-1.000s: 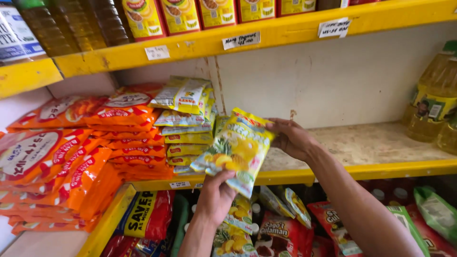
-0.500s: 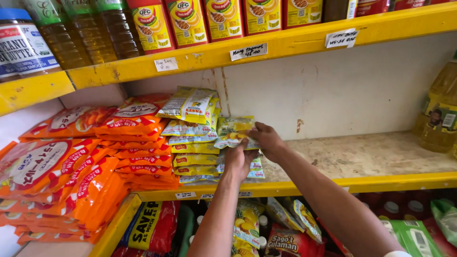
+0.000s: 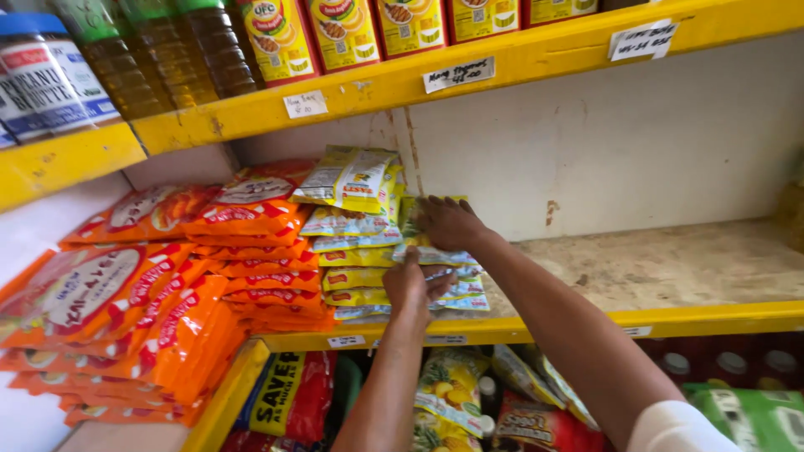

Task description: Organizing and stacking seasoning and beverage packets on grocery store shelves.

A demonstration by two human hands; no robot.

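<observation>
Left hand [image 3: 412,286]: fingers closed on the front edge of the yellow sachets [image 3: 435,255].
Right hand [image 3: 448,222]: flat, pressing on the same stack.
Sachets: on the shelf [image 3: 670,268], beside the orange packs [image 3: 243,251].
Progress: stack apparently placed; squaring it up remains.

The right hand [image 3: 448,222] covers the top packet [image 3: 435,251]; its grip is hidden. Top-shelf bottles [image 3: 151,59] are cut off above.
</observation>
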